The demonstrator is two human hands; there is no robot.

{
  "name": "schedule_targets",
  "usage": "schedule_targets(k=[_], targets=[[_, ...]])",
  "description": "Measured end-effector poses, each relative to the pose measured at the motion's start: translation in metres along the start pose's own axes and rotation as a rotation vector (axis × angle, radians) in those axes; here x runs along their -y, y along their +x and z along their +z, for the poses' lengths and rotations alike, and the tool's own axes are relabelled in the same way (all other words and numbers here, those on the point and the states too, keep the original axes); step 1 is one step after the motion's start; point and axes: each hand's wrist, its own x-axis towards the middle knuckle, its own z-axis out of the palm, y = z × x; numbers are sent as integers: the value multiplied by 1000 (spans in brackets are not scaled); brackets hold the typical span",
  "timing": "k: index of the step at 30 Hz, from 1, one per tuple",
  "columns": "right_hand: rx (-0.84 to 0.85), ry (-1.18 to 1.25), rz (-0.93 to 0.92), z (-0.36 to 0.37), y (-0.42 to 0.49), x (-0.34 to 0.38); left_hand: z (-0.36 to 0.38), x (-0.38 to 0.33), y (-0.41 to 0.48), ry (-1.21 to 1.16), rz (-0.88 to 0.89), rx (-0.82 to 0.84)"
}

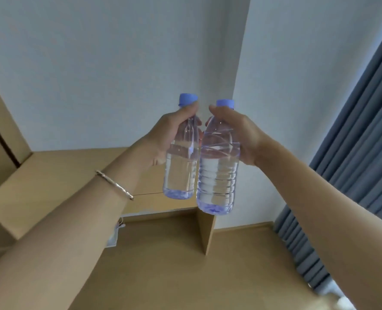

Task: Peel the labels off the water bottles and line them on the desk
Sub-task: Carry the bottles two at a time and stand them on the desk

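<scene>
Forearms (73, 220) cropped by frame. Left hand (170, 130) clamped on clear blue-capped plastic bottle (180, 173), right hand (239, 133) on ribbed twin bottle (217, 182); fingers largely hidden behind.

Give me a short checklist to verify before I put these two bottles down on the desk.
1. Labels off: left bottle and right bottle show only clear plastic. Ok.
2. Both blue caps on. Ok.
3. Grip: left hand and right hand each curl round a bottle's neck. Ok.
4. Bottles upright: nearly. Ok.
5. Landing spot on the desk: partly hidden behind the bottles. Cannot tell.
</scene>
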Motion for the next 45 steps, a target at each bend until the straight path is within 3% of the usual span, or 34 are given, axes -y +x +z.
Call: schedule_targets(k=[6, 18, 29, 37, 45], targets=[[71, 27, 11, 22, 86, -19, -58, 26, 47, -44, -63, -65], [368, 13, -19, 75, 302, -61, -183, 45, 167, 70, -73, -383], [630, -32, -55, 220, 461, -68, -343, 62, 205, 97, -128, -776], [545, -102, 23, 354, 561, -137, -522, 134, 238, 88, -139, -693], [259, -234, 14, 481, 651, -196, -700, 191, 283, 226, -114, -620]])
